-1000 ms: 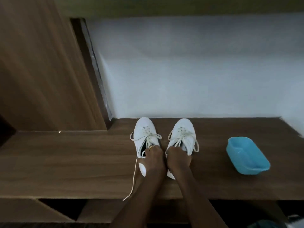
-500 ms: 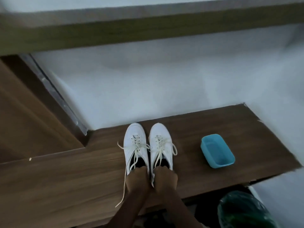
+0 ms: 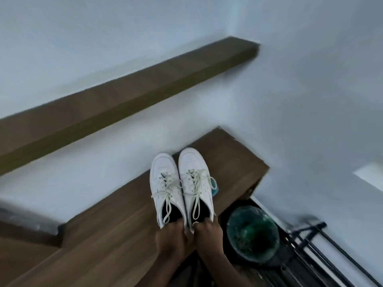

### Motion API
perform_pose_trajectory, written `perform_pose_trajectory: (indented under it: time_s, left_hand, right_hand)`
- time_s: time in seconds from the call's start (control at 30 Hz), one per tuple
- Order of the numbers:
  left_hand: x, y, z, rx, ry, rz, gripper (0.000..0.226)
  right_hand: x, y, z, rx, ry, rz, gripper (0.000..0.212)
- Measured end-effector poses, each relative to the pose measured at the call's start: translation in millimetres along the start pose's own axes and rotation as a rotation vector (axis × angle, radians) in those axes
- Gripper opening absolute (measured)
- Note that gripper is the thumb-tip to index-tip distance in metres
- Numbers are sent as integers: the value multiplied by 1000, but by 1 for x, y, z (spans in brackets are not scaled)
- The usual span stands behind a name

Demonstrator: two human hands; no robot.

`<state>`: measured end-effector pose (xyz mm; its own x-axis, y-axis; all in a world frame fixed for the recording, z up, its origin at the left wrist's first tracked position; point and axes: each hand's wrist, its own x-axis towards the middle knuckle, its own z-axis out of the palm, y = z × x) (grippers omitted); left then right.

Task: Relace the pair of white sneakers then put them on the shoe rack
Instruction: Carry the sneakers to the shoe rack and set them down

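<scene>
Two white sneakers are held side by side, toes pointing away from me, above the right end of the wooden counter (image 3: 234, 162). The left sneaker (image 3: 165, 183) is gripped at its heel by my left hand (image 3: 172, 239). My right hand (image 3: 208, 235) grips the heel of the right sneaker (image 3: 195, 175). Both shoes carry cream laces threaded through the eyelets, with loose ends falling into the dark openings. At the lower right stands a black metal rack (image 3: 323, 251), partly in view.
A blue tub (image 3: 214, 188) peeks out from behind the right sneaker on the counter. A bin lined with a green bag (image 3: 251, 233) sits on the floor right of my hands. A long wooden shelf (image 3: 128, 94) runs along the white wall above.
My hands have lifted both sneakers off the counter and carried them right, over the blue tub. The view has swung right, and the bin and black rack have come into sight.
</scene>
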<state>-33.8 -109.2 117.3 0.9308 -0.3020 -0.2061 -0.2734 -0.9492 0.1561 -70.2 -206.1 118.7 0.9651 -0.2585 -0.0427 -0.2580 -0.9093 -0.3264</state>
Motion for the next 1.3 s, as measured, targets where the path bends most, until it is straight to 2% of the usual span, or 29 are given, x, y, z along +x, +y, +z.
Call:
perform_pose_trajectory:
  time_s: [0.13,0.3,0.43,0.57,0.63,0.73,0.83,0.93,1.03,1.13,1.3]
  left_hand:
    - [-1,52,4,117,-60,179,38]
    - [-19,135,-4,128,-63,545,19]
    - [-38,200,20,106,-77,837,22]
    - [-66,250,50,170,-196,997,27]
    - [-76,273,68,220,-277,1043,33]
    - [-85,304,99,267,-299,1095,41]
    - [-90,322,125,352,-340,1153,17]
    - [-90,336,159,426,-448,1198,23]
    - [-87,348,187,451,-463,1243,19]
    - [-81,361,212,503,-445,1280,14]
    - [-82,364,251,500,-463,1302,20]
  right_hand:
    - [-30,39,-23,2,109,216,36]
    - [-81,99,-39,51,74,588,30]
    - [-126,148,-56,62,119,797,29]
    - [-167,190,-48,74,197,956,29]
    - [-182,212,-35,75,236,1004,33]
    - [-201,243,-15,92,204,1098,24]
    - [-215,280,12,96,145,1190,7]
    - [-224,306,42,122,54,1250,14]
    - [-225,325,59,138,-39,1296,8]
    - [-224,339,75,166,32,1356,11]
    - [-223,353,89,155,-36,1335,9]
